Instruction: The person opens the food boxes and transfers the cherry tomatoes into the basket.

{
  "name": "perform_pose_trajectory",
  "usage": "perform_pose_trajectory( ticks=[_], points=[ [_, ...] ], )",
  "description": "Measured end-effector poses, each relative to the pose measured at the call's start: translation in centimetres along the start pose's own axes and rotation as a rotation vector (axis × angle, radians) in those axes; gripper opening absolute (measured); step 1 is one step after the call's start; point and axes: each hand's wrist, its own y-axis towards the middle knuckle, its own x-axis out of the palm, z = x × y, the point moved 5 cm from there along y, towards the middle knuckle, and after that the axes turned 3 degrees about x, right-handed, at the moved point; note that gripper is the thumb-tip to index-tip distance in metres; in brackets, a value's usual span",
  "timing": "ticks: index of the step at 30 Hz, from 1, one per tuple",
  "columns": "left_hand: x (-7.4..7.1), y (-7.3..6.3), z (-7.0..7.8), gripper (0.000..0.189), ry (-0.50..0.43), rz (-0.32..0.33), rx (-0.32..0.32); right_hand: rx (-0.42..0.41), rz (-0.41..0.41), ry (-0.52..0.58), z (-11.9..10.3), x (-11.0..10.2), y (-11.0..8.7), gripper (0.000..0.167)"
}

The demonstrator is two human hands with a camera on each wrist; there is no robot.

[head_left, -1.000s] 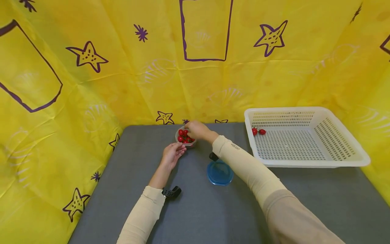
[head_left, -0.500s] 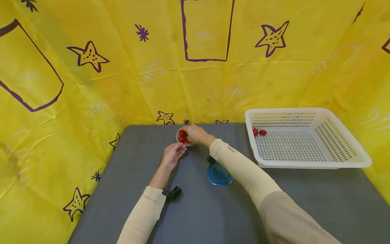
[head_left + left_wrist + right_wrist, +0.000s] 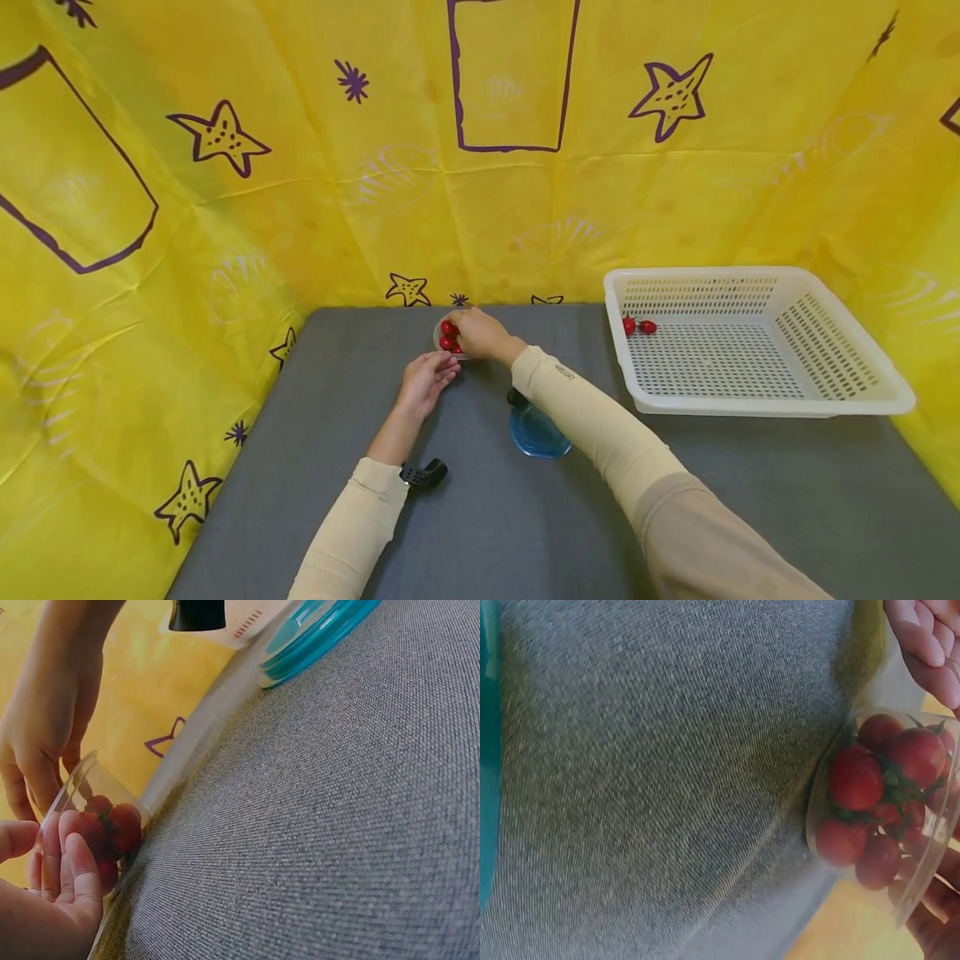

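A small clear plastic container [image 3: 826, 847] of red cherry tomatoes [image 3: 855, 778] with green stems stands near the table's far edge. My left hand [image 3: 425, 383] is at its near side, thumb and fingers pinching the rim. From the right, my right hand [image 3: 483, 335] reaches over the rim into the container, its fingers [image 3: 941, 896] down among the tomatoes. Whether those fingers grip a tomato is hidden in the head view and unclear through the wall. A round blue lid [image 3: 538, 435] lies on the table nearer me, partly under my right forearm.
On the right stands a large white perforated basket [image 3: 757, 404] with two cherry tomatoes [image 3: 647, 327] in its left corner. A yellow patterned cloth [image 3: 510, 208] hangs behind the grey table [image 3: 480, 533] and along its sides.
My right hand has moved slightly left and deeper into the container, covering more of the tomatoes. The right forearm shifts over the lid. My left hand stays at the rim.
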Motion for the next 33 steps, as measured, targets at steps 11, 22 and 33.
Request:
perform_pose_trajectory(
  ticks=[11,22,33],
  points=[
    [0.0,0.1,0.1,0.007,0.009,0.007,0.009,0.011,0.02,-0.059,-0.1,0.6,0.5,0.026],
    [0.0,-0.1,0.0,0.009,0.008,0.01,0.004,0.012,0.014,-0.112,0.0,1.1,0.5,0.027],
    [0.1,0.1,-0.1,0.008,-0.007,0.009,0.002,-0.016,0.041,-0.136,-0.3,0.9,0.5,0.02]
  ],
)
